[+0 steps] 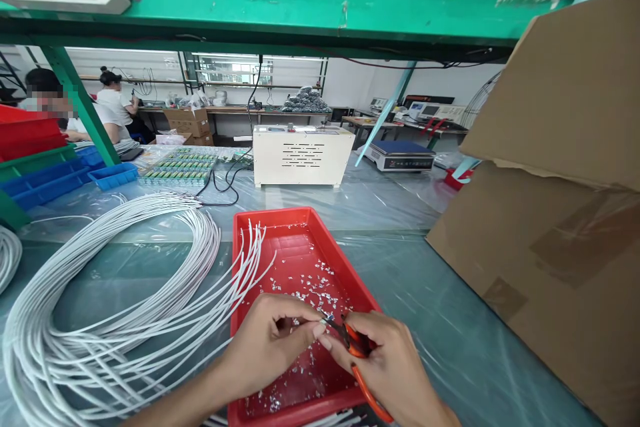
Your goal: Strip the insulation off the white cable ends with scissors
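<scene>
Over a red tray (345, 267) strewn with small silvery scraps, both hands meet. My left hand (275, 340) pinches the tip of a white cable between thumb and forefinger. My right hand (385, 360) is wrapped round orange-handled scissors (370, 395), whose dark blades touch or nearly touch the cable tip at my left fingertips. A large coil of white cables (45, 307) lies to the left, and a bunch of its loose ends (250, 260) fans over the tray's left rim.
A cream metal box (303, 157) stands behind the tray, with circuit boards (180, 165) to its left. A large cardboard box (565, 247) borders the right side. A green shelf beam (320, 3) crosses overhead. Blue scales (400, 155) sit at the back right. Two people (113, 97) are at the far left.
</scene>
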`<state>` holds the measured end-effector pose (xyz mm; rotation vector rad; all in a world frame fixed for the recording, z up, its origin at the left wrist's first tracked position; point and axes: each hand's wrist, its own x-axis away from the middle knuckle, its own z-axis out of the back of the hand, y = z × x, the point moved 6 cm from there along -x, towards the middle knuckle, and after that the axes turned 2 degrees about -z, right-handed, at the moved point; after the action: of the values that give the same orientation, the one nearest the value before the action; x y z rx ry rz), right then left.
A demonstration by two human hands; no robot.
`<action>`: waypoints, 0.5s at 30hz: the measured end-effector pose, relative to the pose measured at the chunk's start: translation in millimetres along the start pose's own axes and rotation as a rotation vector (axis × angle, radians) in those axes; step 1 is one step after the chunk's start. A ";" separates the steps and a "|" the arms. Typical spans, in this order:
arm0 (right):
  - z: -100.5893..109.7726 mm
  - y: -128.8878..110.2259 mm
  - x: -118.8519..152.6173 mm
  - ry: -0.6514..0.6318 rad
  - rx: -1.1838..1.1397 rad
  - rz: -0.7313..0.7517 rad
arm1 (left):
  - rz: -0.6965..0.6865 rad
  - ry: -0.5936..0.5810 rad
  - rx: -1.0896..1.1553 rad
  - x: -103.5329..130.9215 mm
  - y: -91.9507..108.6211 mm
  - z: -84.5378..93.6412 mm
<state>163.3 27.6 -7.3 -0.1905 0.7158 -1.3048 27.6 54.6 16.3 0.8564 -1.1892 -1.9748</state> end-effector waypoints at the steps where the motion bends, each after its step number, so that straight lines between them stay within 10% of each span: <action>1: 0.4 -0.6 0.1 0.007 0.005 0.004 | -0.003 0.023 -0.024 0.1 0.2 1.2; 15: -8.5 -2.4 5.2 0.026 -0.004 -0.071 | -0.669 0.338 -0.771 28.2 26.3 -3.9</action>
<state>156.8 24.3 -14.6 -0.2047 0.7394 -1.3758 20.3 20.5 33.4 1.1660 0.1226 -2.3837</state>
